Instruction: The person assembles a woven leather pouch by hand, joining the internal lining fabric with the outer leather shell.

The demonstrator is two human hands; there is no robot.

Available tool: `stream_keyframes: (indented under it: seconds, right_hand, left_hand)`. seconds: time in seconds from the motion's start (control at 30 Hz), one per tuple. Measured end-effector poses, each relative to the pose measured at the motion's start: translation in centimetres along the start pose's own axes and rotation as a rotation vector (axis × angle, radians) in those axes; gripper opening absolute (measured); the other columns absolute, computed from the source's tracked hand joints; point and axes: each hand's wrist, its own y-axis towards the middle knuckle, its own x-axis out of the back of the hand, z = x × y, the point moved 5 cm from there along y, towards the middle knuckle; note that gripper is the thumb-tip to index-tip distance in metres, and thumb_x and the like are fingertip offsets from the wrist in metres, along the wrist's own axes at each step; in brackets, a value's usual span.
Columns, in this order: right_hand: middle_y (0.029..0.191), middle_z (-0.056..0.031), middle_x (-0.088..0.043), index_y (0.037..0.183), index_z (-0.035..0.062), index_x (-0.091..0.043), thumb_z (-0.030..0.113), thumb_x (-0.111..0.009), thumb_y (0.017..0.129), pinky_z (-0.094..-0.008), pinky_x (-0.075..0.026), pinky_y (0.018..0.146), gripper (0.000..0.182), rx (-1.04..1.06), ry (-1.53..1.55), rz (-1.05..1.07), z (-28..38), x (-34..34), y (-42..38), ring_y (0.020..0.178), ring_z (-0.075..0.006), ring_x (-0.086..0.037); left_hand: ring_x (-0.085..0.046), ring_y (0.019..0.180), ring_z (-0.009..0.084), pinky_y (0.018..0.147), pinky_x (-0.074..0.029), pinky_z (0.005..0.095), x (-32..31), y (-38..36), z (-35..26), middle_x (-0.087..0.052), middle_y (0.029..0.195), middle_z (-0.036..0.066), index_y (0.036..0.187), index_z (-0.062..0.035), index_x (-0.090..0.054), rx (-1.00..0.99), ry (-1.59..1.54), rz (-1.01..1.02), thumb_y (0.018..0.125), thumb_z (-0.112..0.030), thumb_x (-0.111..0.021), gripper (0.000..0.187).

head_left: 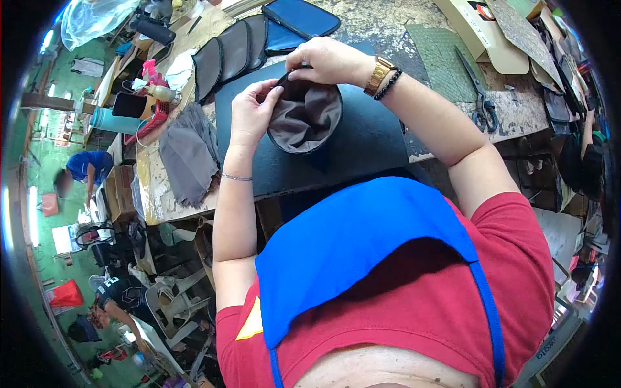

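Note:
Over a dark mat [252,161] on the table, both my hands hold the rim of a round-mouthed pouch [304,119] with a wrinkled brown lining and a dark edge. My left hand [255,110] pinches the rim at its upper left. The fingers of my right hand [326,61] grip the top of the rim, close to my left fingertips. The pouch's outside is mostly hidden beneath its mouth. Left of my left forearm lies a pile of brown cloth pieces [187,152]. Above my hands are several brown padded panels [233,48] and blue ones [301,22].
Large scissors [480,97] lie at the right by a green textured sheet [443,61]. Cardboard [485,39] sits at the back right. A red basket [155,119] and a teal tumbler [113,121] stand at the left. Two other people [90,167] are farther left, beyond the table.

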Motion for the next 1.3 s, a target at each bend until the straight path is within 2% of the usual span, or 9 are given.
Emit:
stream_keyframes:
  seconds: [0.47,0.7,0.93,1.03,1.07,1.13,1.17,1.2,1.3]
  right_hand:
    - [0.087,-0.0158,-0.068,0.092,0.0048,-0.068,0.018,-0.068,0.082,-0.0404,-0.054,0.074,0.016,-0.020,0.038,-0.067,0.2,-0.5,0.4,0.083,-0.0327,-0.067]
    - [0.088,-0.0158,-0.067,0.092,0.0057,-0.067,0.021,-0.066,0.084,-0.0401,-0.053,0.075,0.017,0.013,-0.011,-0.055,0.8,-0.9,0.7,0.084,-0.0334,-0.065]
    - [0.105,-0.0075,-0.066,0.111,0.0126,-0.063,0.046,-0.069,0.084,-0.0481,-0.047,0.095,0.043,0.270,-0.115,-0.256,6.2,0.8,-1.5,0.103,-0.0275,-0.063]
    - [0.107,-0.0044,-0.066,0.111,0.0147,-0.062,0.054,-0.068,0.083,-0.0655,-0.033,0.107,0.048,0.144,0.046,0.241,7.0,-1.6,-4.5,0.108,-0.0243,-0.061]
    - [0.102,-0.0061,-0.065,0.110,0.0136,-0.062,0.044,-0.071,0.084,-0.0557,-0.041,0.103,0.042,0.241,-0.011,0.172,6.8,-2.4,-5.2,0.103,-0.0259,-0.062]
    - [0.095,-0.0073,-0.063,0.109,0.0115,-0.061,0.030,-0.074,0.083,-0.0449,-0.049,0.091,0.034,0.247,0.121,0.104,6.0,-3.3,-5.2,0.096,-0.0283,-0.062]
    - [0.097,-0.0079,-0.063,0.108,0.0104,-0.062,0.025,-0.075,0.082,-0.0420,-0.049,0.088,0.032,0.221,0.183,0.075,5.9,-3.2,-5.1,0.094,-0.0283,-0.062]
    - [0.098,-0.0085,-0.063,0.107,0.0092,-0.063,0.020,-0.076,0.081,-0.0390,-0.050,0.084,0.030,0.190,0.247,0.045,6.2,-2.9,-5.1,0.092,-0.0283,-0.063]
    - [0.094,-0.0086,-0.062,0.104,0.0090,-0.064,0.016,-0.075,0.082,-0.0380,-0.051,0.079,0.025,0.178,0.314,0.012,6.2,-3.0,-5.1,0.089,-0.0292,-0.062]
  left_hand:
    - [-0.060,0.070,0.0031,0.062,-0.048,0.0211,-0.1,0.0,-1.9,-0.070,0.083,0.000,0.105,0.0010,-0.070,0.014,0.056,-0.018,0.088,-0.021,-0.075,0.028]
    - [-0.068,0.076,0.0327,0.067,-0.053,0.0433,-0.3,0.0,-4.6,-0.069,0.083,0.012,0.090,-0.0116,-0.067,-0.298,0.586,-0.114,0.089,-0.027,-0.061,0.017]
    - [-0.069,0.077,0.0341,0.070,-0.054,0.0439,4.2,1.3,-2.2,-0.070,0.080,0.014,0.089,-0.0109,-0.066,-0.111,0.642,-0.235,0.088,-0.030,-0.060,0.020]
    - [-0.068,0.078,0.0297,0.073,-0.053,0.0368,6.8,0.5,1.3,-0.071,0.082,0.011,0.096,-0.0068,-0.069,0.089,0.405,-0.175,0.087,-0.029,-0.066,0.024]
    - [-0.068,0.082,0.0290,0.077,-0.052,0.0360,7.1,-0.3,1.9,-0.071,0.086,0.010,0.099,-0.0070,-0.069,0.151,0.283,-0.177,0.087,-0.029,-0.069,0.025]
    - [-0.066,0.095,0.0276,0.089,-0.046,0.0382,6.2,-3.0,-4.1,-0.071,0.097,0.009,0.102,-0.0110,-0.068,-0.432,0.530,-0.370,0.083,-0.032,-0.074,0.029]
    - [-0.063,0.105,0.0266,0.100,-0.038,0.0443,5.3,-4.2,-4.7,-0.069,0.105,0.006,0.104,-0.0153,-0.068,-0.497,0.473,-0.199,0.078,-0.037,-0.078,0.035]
    - [-0.065,0.103,0.0235,0.106,-0.035,0.0473,4.0,-6.2,-6.4,-0.070,0.104,0.004,0.106,-0.0121,-0.068,-0.552,0.538,-0.075,0.077,-0.028,-0.080,0.035]
    - [-0.066,0.098,0.0179,0.112,-0.025,0.0552,2.1,-8.8,-5.6,-0.070,0.099,-0.001,0.101,-0.0173,-0.069,-0.440,0.524,0.019,0.078,-0.028,-0.079,0.027]
